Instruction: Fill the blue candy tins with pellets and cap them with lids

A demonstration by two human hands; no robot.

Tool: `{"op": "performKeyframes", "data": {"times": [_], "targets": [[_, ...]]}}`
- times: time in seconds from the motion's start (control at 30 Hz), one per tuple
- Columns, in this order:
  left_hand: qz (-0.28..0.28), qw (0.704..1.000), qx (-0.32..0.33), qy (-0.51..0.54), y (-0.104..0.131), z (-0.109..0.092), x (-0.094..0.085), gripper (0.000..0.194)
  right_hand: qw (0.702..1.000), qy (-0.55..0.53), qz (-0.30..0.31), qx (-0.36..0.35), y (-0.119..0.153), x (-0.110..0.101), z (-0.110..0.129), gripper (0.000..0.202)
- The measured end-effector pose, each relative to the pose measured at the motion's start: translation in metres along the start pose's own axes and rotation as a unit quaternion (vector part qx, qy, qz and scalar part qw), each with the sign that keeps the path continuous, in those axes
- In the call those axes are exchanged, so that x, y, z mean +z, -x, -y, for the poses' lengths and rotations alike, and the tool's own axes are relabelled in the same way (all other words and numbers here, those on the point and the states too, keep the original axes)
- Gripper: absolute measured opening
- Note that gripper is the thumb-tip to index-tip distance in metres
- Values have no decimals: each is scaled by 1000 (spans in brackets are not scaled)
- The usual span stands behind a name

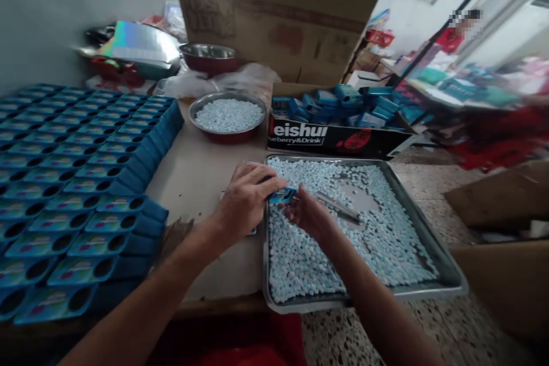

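My left hand is closed around a small blue mint box, gripping it from above over the tray's left edge. At the box's right end, the fingertips of my right hand are pressed against it, curled. Beneath both hands lies a metal tray spread with small pale blue and white candies. A narrow metal tool rests on the candies, just right of my right hand. A flat, pale-edged item is mostly hidden under my left hand.
Rows of blue boxes stand stacked on the left. Behind the tray, a carton holds more blue boxes. A bowl of candies stands left of it. A cardboard sheet rises behind. One person is at the far right.
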State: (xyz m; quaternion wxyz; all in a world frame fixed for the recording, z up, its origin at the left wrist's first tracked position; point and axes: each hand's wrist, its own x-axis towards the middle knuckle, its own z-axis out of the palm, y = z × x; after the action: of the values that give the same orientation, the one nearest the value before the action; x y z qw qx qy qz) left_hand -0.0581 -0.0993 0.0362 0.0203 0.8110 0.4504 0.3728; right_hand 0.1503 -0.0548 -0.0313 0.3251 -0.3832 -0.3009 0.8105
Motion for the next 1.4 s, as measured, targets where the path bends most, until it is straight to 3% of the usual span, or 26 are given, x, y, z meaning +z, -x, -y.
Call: {"op": "performKeyframes", "data": {"times": [0.07,0.13,0.27,0.43,0.57,0.67,0.93,1.1,1.2,1.27,1.4], "targets": [[10,999,37,-21,-9,-5,7,29,997,-62,39,37,0,2,-3,52],[8,999,30,-19,-11,-2,18,27,991,-105,57,53,3,3,-2,55],[-9,999,-48,7,-3,8,38,30,982,-162,59,82,7,0,1,53],[-37,990,-122,63,-2,9,40,25,986,-146,34,74,6,-7,5,48],[-34,992,-112,38,-4,8,36,27,998,-55,-26,-36,7,-5,3,27],[-25,996,-81,9,-5,4,34,33,991,-18,-54,-121,7,-2,2,24],[-51,997,-57,-15,-1,-5,35,34,994,-108,24,12,11,2,6,35],[-61,991,-120,-3,4,5,37,34,989,-119,65,60,9,0,5,39],[-78,981,-170,61,6,9,32,25,988,-118,71,65,9,0,6,25],[-102,960,-231,119,9,12,27,27,992,-99,60,47,10,-1,7,14],[-128,899,-360,215,26,19,10,42,999,-29,19,-30,13,-4,8,24]]}}
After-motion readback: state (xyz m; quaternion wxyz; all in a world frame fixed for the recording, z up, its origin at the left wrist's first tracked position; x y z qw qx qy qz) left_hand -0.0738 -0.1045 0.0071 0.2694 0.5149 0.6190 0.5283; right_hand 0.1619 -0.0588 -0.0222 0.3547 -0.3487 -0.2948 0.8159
